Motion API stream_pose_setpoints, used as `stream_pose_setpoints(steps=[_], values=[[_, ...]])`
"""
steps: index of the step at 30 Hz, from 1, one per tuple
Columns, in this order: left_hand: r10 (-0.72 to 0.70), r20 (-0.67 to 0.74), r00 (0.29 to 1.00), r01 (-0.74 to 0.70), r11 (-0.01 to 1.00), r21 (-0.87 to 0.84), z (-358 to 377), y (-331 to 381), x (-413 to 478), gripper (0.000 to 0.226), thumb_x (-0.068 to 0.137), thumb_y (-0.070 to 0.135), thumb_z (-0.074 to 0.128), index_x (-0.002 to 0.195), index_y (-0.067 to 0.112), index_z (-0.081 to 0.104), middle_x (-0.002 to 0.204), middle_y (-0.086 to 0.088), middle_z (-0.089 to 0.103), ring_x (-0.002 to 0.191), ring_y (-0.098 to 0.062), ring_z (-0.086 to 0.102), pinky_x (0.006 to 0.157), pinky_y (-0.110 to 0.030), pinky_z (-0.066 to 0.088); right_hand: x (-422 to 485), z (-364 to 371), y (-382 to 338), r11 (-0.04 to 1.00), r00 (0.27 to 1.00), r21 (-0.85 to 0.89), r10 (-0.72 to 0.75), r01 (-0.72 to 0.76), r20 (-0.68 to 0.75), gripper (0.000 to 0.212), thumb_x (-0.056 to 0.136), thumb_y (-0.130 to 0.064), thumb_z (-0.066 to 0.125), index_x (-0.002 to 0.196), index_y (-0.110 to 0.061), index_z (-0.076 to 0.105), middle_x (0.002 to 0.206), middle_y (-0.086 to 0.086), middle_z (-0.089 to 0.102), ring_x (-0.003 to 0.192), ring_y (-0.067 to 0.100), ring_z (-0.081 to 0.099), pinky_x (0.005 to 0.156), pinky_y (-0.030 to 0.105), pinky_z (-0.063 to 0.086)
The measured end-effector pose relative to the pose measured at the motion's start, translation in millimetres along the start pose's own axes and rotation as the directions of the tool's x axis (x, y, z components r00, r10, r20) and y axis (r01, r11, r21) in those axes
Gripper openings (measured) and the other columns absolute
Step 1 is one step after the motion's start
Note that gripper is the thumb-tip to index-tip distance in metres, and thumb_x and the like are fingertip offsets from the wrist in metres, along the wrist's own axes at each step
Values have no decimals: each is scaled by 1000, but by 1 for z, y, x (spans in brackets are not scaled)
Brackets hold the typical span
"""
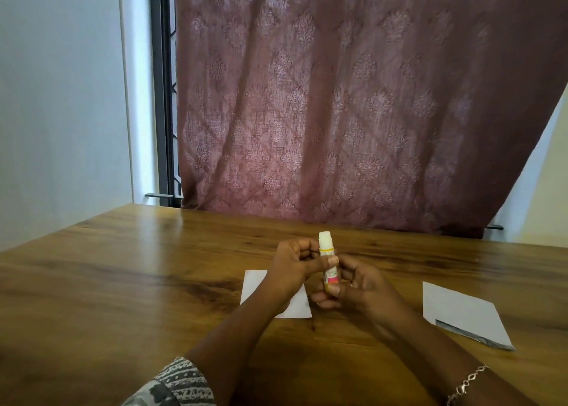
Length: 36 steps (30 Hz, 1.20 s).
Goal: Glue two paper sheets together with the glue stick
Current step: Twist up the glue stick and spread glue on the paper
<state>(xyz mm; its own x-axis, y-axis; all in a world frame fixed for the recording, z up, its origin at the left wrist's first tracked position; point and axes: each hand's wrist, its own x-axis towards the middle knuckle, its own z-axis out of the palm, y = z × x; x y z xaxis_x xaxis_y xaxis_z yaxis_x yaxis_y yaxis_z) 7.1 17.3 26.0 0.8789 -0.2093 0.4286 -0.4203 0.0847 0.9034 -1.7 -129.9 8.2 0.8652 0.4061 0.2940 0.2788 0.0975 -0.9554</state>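
Observation:
An uncapped glue stick (327,256) stands upright between my hands, white tip up, with a yellow and pink label. My left hand (293,267) grips its upper body, thumb across the label. My right hand (356,285) pinches its yellow base from below. Under my left wrist lies a small white paper sheet (255,285), partly hidden. A second white sheet (461,313) lies flat to the right, apart from both hands. The cap is not visible.
The wooden table (123,282) stretches left and back. A patterned maroon curtain (338,98) hangs behind the far edge, with a dark window frame (164,98) and a white wall at left.

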Motion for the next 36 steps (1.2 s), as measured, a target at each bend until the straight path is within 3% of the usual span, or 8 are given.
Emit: stream_pose_setpoints(steps=[5, 10, 15, 18, 21, 26, 31, 36], values=[[-11, -16, 1000, 11, 1000, -4, 1, 1, -2, 9, 77, -4, 65, 83, 3, 64, 58, 6, 60, 44, 4, 55, 43, -5, 39, -3, 2, -2, 999, 999, 16, 32, -32, 19, 42, 77, -3, 57, 116, -16, 53, 86, 7, 71, 75, 19, 69, 66, 29, 59], [-29, -43, 999, 30, 1000, 10, 2, -1, -1, 17, 75, -2, 68, 90, -7, 62, 54, 9, 60, 43, 4, 54, 43, -5, 38, 0, 7, 1, 988, 997, -150, 17, -28, -79, 53, 72, 11, 64, 117, -14, 54, 78, 6, 58, 59, 9, 63, 48, 23, 54], [-44, -1, 999, 44, 999, 4, 0, 0, -1, 20, 80, -3, 62, 98, -9, 63, 60, 9, 64, 46, 5, 57, 45, -3, 38, -1, 2, -3, 999, 997, 4, 40, -40, -69, 64, 66, -2, 76, 123, -7, 50, 88, 25, 57, 62, 23, 70, 55, 27, 58], [-42, -6, 999, 42, 999, -9, 1, 1, -1, 20, 79, -3, 63, 98, -9, 63, 66, 1, 61, 46, 5, 56, 44, -4, 38, -2, -2, -3, 993, 995, 74, 94, -95, 11, 64, 63, -14, 79, 120, -14, 51, 82, 17, 71, 71, 26, 71, 62, 30, 59], [-35, -12, 999, 35, 999, -2, 2, 1, -2, 10, 77, -2, 66, 86, 0, 64, 64, -2, 58, 43, 4, 53, 43, -5, 37, -5, 1, -5, 995, 996, 43, 90, -91, 24, 49, 71, -8, 69, 116, -15, 53, 86, 10, 72, 75, 23, 70, 65, 30, 60], [-52, -20, 998, 52, 999, 11, 1, 0, -1, 11, 76, -1, 67, 85, -2, 63, 52, 10, 60, 41, 5, 53, 42, -4, 37, -1, 8, -2, 989, 996, -138, 50, -60, -77, 50, 72, 7, 66, 114, -16, 55, 81, 4, 60, 63, 9, 63, 52, 25, 53], [-45, 5, 999, 45, 998, 37, 0, 0, -1, 16, 77, -1, 66, 92, -7, 62, 67, -4, 58, 42, 5, 53, 42, -3, 35, -3, 4, -5, 999, 998, -32, 24, -27, -65, 46, 69, 14, 66, 107, -11, 59, 82, 17, 58, 63, 21, 68, 57, 28, 58], [-39, 11, 999, 38, 999, 30, 0, 0, -2, 15, 77, -3, 66, 91, -6, 62, 64, 0, 59, 43, 4, 54, 42, -4, 36, -6, 4, -9, 992, 995, 65, 104, -104, 11, 49, 67, -4, 64, 115, -14, 52, 78, 12, 72, 74, 26, 71, 65, 30, 60]])
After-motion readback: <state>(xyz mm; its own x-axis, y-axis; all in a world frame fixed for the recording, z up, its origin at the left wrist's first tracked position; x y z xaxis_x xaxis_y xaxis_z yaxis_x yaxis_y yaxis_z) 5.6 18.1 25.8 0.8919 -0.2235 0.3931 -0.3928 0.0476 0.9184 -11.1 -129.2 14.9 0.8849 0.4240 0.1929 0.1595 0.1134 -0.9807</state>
